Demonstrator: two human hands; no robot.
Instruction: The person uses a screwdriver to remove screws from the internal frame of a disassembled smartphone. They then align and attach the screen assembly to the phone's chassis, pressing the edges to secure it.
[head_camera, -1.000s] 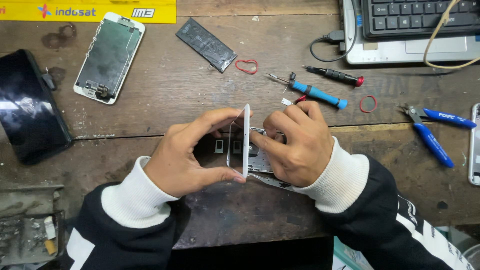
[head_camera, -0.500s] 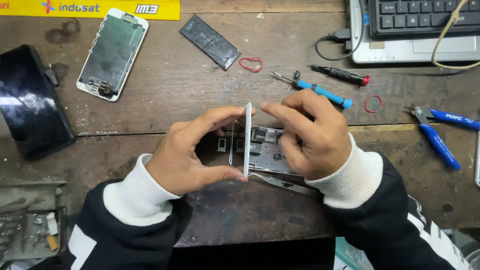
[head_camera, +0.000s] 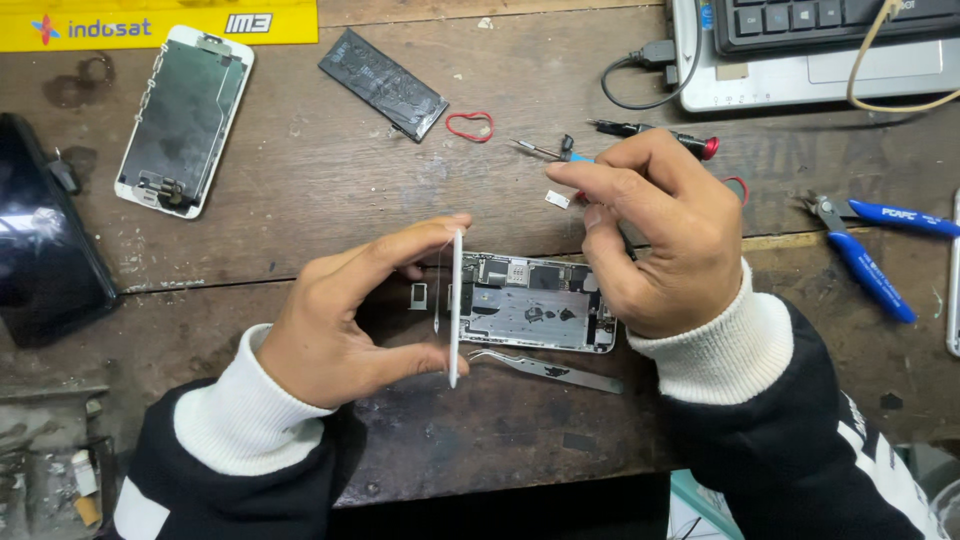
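A: On a worn wooden desk (head_camera: 300, 180), the left hand (head_camera: 340, 320) holds a phone screen (head_camera: 456, 305) upright on its edge, thumb under the lower end and fingertips on the top. It stands at the left end of the opened phone body (head_camera: 535, 315), which lies flat on the desk.

B: And the right hand (head_camera: 655, 235)?

A: Raised above the body, fingers curled shut with thumb and forefinger pinched together. I cannot tell what they pinch, if anything; a small white part (head_camera: 556, 199) lies just beside the fingertips.

B: How would that screen handle?

A: Likely light, thin and stiff, but fragile: glass that could crack if twisted or pressed on its face. The edges look like the safe place to grip, as the left hand does. A thin strip near the hinge side may tie it to the body, so pulling it far seems risky.

B: Anything close by?

A: Tweezers (head_camera: 545, 368) lie just below the body, a small tray (head_camera: 418, 296) sits beside the screen, and blue pliers (head_camera: 865, 250) rest well to the right.
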